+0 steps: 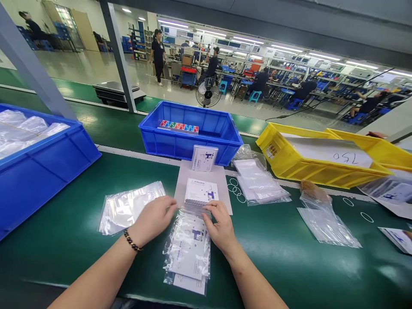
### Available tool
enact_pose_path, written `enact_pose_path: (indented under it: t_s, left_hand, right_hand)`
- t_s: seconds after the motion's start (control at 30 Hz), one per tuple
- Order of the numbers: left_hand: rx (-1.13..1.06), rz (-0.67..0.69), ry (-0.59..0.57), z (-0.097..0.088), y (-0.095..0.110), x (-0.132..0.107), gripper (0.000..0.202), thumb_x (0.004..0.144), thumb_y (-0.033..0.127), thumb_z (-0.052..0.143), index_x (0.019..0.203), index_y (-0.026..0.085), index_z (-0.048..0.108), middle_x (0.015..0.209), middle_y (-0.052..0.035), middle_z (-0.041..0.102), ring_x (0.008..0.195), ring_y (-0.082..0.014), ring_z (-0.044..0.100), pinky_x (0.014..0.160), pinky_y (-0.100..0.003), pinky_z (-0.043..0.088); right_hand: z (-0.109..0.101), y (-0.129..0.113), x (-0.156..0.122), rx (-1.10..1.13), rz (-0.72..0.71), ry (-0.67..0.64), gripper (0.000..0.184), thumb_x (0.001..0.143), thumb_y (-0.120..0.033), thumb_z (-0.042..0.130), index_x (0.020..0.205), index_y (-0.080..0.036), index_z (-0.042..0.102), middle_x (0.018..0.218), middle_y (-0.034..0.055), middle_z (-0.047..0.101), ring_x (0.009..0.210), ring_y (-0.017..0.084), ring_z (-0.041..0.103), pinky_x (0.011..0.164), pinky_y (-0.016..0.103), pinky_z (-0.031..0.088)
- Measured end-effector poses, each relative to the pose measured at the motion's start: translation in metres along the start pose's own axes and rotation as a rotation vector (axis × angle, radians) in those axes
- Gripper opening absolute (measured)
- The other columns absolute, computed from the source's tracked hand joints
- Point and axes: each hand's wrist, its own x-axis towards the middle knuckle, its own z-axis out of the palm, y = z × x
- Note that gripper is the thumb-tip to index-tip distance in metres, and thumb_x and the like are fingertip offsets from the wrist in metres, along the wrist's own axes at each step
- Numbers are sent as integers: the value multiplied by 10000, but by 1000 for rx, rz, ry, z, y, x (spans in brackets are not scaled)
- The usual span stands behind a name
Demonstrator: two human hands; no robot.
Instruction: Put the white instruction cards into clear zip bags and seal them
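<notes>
A stack of clear plastic bags with white printed booklets (189, 249) inside lies on the green work surface in front of me. My left hand (156, 216), wearing a dark beaded bracelet, has its fingers pinched at the upper left corner of the top bag. At the upper right corner, my right hand (220, 225) closes thumb and fingers on the bag's edge. Just beyond my fingertips rests a pile of white printed booklets (201, 191) on a grey board (225, 197). Fanned empty clear bags (128, 206) lie left of my left hand.
Behind the board stands a blue bin (189, 141), with upright booklets (205, 158) against it. Another blue bin (41, 167) holds plastic bags at left. Yellow bins (318, 167) stand at right. White rings (236, 189), more bags (260, 180) and a packet (328, 223) lie right of my hands.
</notes>
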Motion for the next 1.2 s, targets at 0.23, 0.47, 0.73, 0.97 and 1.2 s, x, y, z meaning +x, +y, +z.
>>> enact_pose_path:
  t_s: [0.23,0.47,0.73,0.97,1.2]
  left_hand:
    - [408,-362,-119,-26,-67,9,282,773,410,425,659,166,510,707,-103,611,657,-254,558,530,-288,323]
    - [238,-334,-122,-25,-84,11,199,743,289,402,578,182,430,629,-43,551,591,-186,501,515,-246,280]
    - [-334,-128,-309,-3,-23,-9,291,684,457,457,602,181,423,525,38,399,505,-123,379,486,-217,272]
    - [-420,-53,-273,30,20,2,387,734,510,420,541,174,425,513,17,450,512,-130,423,508,-236,318]
    - [-654,-132,-163,55,22,8,366,710,465,422,501,165,442,495,12,456,478,-115,394,507,-243,319]
  right_hand:
    - [6,-3,-3,-5,-98,1,100,792,-126,491,837,-170,569,841,81,575,803,194,527,680,345,461]
    - [7,-8,-4,80,-29,-76,104,794,-159,480,789,-175,583,790,72,596,773,192,540,673,341,456]
    - [21,-16,-10,603,511,-396,389,828,-383,426,1109,-134,527,758,59,646,556,141,578,547,282,478]
    - [19,-7,-14,81,141,-162,335,854,-210,338,1062,-139,591,695,62,627,612,164,581,581,276,469]
    - [21,-9,-14,-167,-92,-129,320,849,-122,318,1071,-117,549,719,77,593,626,169,552,544,271,457]
